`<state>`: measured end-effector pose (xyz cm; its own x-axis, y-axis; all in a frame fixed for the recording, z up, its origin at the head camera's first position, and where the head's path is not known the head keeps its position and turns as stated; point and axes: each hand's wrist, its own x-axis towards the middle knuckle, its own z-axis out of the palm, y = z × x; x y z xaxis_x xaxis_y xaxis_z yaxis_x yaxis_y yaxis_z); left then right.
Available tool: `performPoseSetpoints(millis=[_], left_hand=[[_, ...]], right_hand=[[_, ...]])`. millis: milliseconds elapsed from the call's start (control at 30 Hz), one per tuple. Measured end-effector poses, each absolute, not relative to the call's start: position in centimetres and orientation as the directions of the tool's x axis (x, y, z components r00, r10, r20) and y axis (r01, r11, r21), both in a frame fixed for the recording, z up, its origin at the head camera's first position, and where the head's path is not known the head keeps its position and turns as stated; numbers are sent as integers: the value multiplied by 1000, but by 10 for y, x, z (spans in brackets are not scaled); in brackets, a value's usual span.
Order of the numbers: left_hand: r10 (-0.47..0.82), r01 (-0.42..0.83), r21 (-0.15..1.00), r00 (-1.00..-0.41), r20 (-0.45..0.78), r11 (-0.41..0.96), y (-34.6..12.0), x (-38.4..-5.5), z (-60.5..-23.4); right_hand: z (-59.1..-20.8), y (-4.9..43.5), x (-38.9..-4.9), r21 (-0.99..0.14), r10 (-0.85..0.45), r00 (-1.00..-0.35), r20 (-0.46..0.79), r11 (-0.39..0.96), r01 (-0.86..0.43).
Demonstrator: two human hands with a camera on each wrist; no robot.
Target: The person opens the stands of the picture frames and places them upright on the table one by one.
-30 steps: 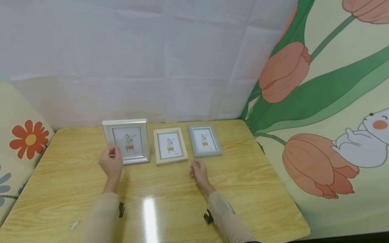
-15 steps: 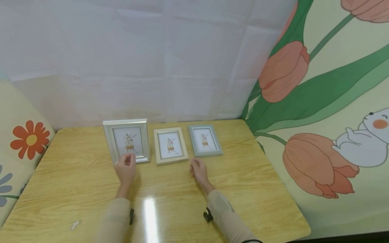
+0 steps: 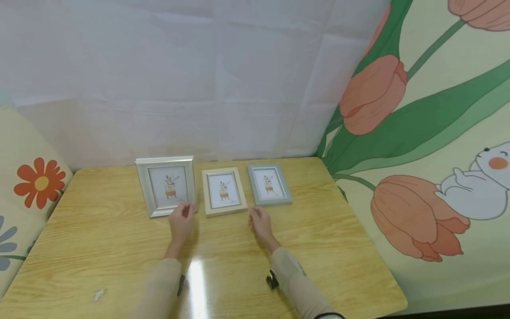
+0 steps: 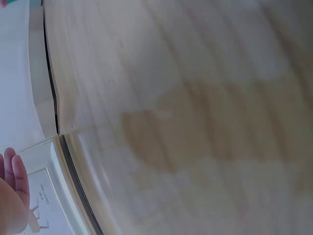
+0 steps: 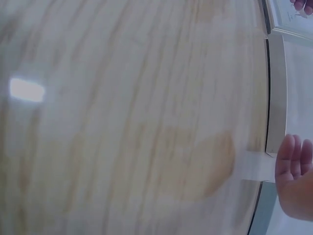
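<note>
Yellow wood-grain desk (image 3: 338, 257) fills the lower part of the scene, backed by a creased white cloth (image 3: 167, 79). The fingers of the left hand (image 3: 181, 226) are loosely curled and hold nothing; they are before the lower right corner of a silver rectangular picture frame (image 3: 169, 188), and whether they touch it cannot be told. The fingers of the right hand (image 3: 261, 225) are likewise relaxed and hold nothing, just in front of the gap between a cream rectangular frame (image 3: 224, 190) and a blue-grey rectangular frame (image 3: 269, 184). All three frames form a row near the desk's far edge: silver at the left, cream in the middle, blue-grey at the right, each showing a potted plant picture. The silver one appears to stand; how the other two are tilted is hard to judge. Beige sleeves (image 3: 299, 283) cover the forearms. Farther out, a pale green panel with large orange tulips (image 3: 418, 212) rises at the right, and a red-orange flower (image 3: 39, 183) decorates the surface at the left.
</note>
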<state>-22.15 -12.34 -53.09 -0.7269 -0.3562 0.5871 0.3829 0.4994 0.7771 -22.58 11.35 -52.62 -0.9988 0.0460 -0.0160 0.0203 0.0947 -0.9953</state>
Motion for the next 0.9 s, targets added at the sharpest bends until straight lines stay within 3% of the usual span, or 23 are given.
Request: performPoseSetpoints(millis=[333,633,900], left_hand=[[-238,306,827,-859,454,472,-112,-222,-531],[-196,304,820,-876,441,485,-101,-226,-538],[-182,230,854,-920,347,467,-93,-229,-537]], right_hand=[[-542,114,-237,-962,2,-971,239,135,-236],[-520,104,-236,-961,75,-992,100,265,-77],[-517,103,-241,-935,67,-994,82,351,-54]])
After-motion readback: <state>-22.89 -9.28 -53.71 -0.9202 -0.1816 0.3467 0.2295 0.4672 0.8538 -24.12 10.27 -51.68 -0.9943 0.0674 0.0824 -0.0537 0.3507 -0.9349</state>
